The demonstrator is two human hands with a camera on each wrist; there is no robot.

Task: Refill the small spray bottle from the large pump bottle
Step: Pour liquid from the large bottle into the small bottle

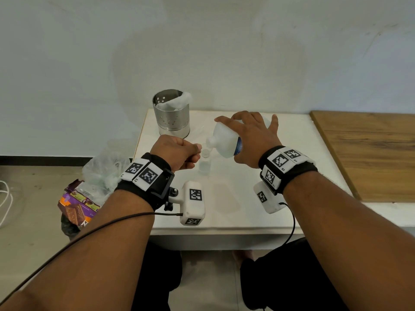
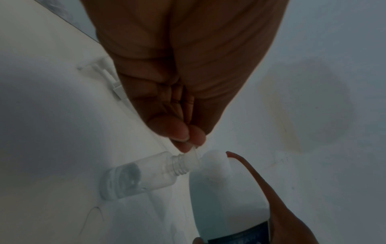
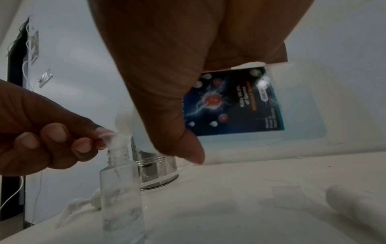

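The small clear spray bottle (image 1: pixel 204 165) stands upright and uncapped on the white table (image 1: pixel 292 153), with a little clear liquid in it. A small clear funnel (image 3: pixel 114 139) sits in its neck, and my left hand (image 1: pixel 197 151) pinches the funnel's rim between fingertips and thumb. My right hand (image 1: pixel 247 135) grips the large white bottle (image 1: pixel 221 138), which has a blue label (image 3: pixel 234 102). That bottle is tilted with its open mouth down-left at the funnel. Its pump head (image 3: pixel 83 203) lies on the table behind the small bottle.
A perforated metal canister (image 1: pixel 171 113) with white wadding stands at the table's back left. A white cylindrical piece (image 3: pixel 355 203) lies on the table to the right. A wooden board (image 1: pixel 368 153) adjoins on the right. A plastic bag and wrappers (image 1: pixel 89 191) sit on the floor at left.
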